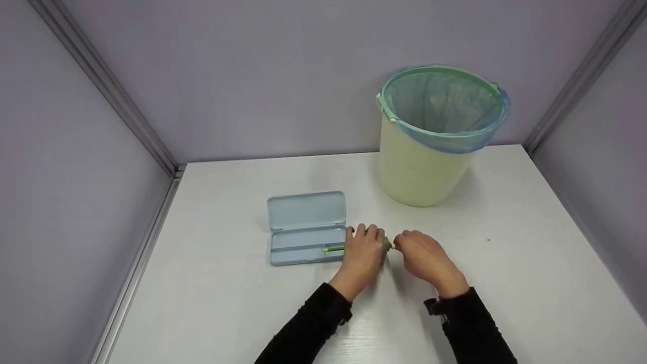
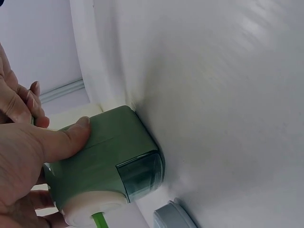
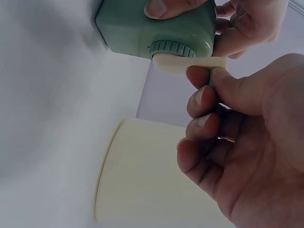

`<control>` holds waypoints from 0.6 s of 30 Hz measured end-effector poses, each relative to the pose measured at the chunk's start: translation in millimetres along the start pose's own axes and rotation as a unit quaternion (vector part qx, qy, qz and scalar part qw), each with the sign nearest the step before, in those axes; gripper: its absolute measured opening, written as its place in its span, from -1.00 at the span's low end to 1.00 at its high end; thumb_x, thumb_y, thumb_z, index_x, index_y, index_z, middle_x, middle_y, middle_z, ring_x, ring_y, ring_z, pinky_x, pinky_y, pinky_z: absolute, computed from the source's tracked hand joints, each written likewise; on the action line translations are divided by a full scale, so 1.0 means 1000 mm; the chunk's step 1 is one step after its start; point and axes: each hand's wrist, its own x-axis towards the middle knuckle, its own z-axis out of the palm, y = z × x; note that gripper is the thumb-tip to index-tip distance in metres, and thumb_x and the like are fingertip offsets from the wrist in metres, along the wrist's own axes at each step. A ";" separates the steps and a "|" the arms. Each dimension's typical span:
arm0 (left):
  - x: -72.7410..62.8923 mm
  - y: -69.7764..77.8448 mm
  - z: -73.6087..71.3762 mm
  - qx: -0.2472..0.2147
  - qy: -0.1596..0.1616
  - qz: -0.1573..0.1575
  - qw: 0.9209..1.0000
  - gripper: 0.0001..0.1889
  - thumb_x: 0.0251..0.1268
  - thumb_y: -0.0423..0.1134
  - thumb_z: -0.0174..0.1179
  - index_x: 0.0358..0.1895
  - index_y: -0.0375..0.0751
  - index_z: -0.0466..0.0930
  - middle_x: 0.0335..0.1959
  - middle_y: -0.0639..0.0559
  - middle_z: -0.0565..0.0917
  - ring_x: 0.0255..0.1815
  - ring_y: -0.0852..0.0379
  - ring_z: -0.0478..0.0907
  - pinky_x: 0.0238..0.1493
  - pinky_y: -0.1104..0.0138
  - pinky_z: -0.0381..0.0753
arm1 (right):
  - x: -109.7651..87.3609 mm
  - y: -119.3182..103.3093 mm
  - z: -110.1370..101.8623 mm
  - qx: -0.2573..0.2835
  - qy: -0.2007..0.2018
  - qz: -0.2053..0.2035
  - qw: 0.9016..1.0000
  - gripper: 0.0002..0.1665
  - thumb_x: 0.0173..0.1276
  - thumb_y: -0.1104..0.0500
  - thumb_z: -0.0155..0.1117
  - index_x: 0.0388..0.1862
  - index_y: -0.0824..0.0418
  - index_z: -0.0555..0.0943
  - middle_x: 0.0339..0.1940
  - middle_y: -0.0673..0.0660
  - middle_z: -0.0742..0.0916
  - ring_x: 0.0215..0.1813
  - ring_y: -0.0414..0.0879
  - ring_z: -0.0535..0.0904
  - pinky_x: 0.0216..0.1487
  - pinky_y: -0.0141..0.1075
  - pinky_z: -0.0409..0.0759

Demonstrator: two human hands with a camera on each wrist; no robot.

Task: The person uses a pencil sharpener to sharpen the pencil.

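Note:
My left hand [image 1: 363,255] grips a green crank pencil sharpener [image 2: 102,152], its thumb across the body. A dark see-through section [image 2: 142,173] shows at one corner of the sharpener. From the cream round inlet, a green pencil [image 1: 332,249] sticks out to the left, above the pencil case. On the opposite end, a cream crank handle [image 3: 173,63] comes off a ribbed green dial [image 3: 172,48]. My right hand [image 1: 427,258] pinches the small green knob of that crank between thumb and index finger, the other fingers curled below.
An open light blue pencil case [image 1: 306,212] lies to the left, its lid tipped back. Behind the hands stands a cream bin [image 1: 419,177] lined with a blue bag. Grey panels enclose the white table [image 1: 212,303] at the back and sides.

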 end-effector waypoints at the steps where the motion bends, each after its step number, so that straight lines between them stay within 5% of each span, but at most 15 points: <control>1: 0.000 -0.001 0.000 -0.003 -0.001 0.001 1.000 -0.68 0.26 -0.15 0.25 0.07 -0.06 0.61 -0.16 0.06 0.52 -0.09 0.02 0.46 0.01 0.05 0.39 | 0.001 0.000 0.000 -0.002 0.002 0.000 1.000 -0.92 0.32 0.37 0.27 -0.38 0.29 0.59 -0.52 0.08 0.55 -0.43 0.03 0.51 -0.40 -0.18 0.48; 18: 0.000 0.001 0.002 0.004 0.027 0.012 1.000 -0.68 0.25 -0.10 0.27 0.06 -0.05 0.63 -0.17 0.08 0.54 -0.15 0.00 0.47 -0.05 0.06 0.42 | 0.026 0.015 0.003 0.019 0.033 0.024 0.999 -0.91 0.34 0.40 0.22 -0.26 0.33 0.67 -0.40 0.15 0.61 -0.30 0.10 0.59 -0.32 -0.08 0.58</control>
